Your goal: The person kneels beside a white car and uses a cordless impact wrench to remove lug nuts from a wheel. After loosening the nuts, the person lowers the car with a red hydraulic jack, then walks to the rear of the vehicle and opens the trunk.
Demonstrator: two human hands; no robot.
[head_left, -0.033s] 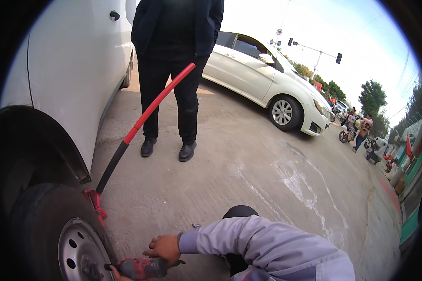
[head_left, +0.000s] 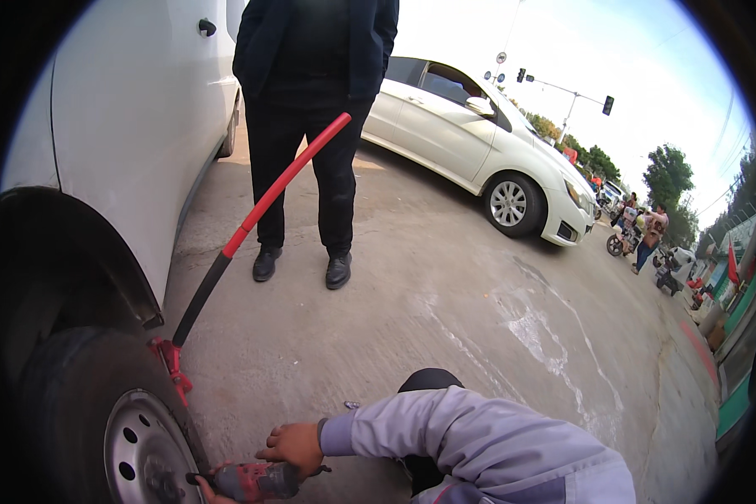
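Right hand (head_left: 296, 443) rests curled on the red impact wrench (head_left: 248, 480), steadying it against the wheel hub (head_left: 147, 458); left hand (head_left: 206, 496) barely visible, grip indiscernible.

- Bright daylight outdoors; the sky (head_left: 647, 76) at the upper right is washed out almost to white, and the light comes from that side.
- The concrete ground (head_left: 445, 319) is evenly lit, with a pale glare patch toward the right.
- Deep shade fills the wheel arch (head_left: 50, 277) of the white vehicle (head_left: 134, 126) on the left.
- The standing person's dark clothes (head_left: 311, 76) lose detail.
- A black fisheye rim rings the view; straight edges bow near it.
- Focus is sharp mid-frame; the distant figures at the right edge are small and soft.
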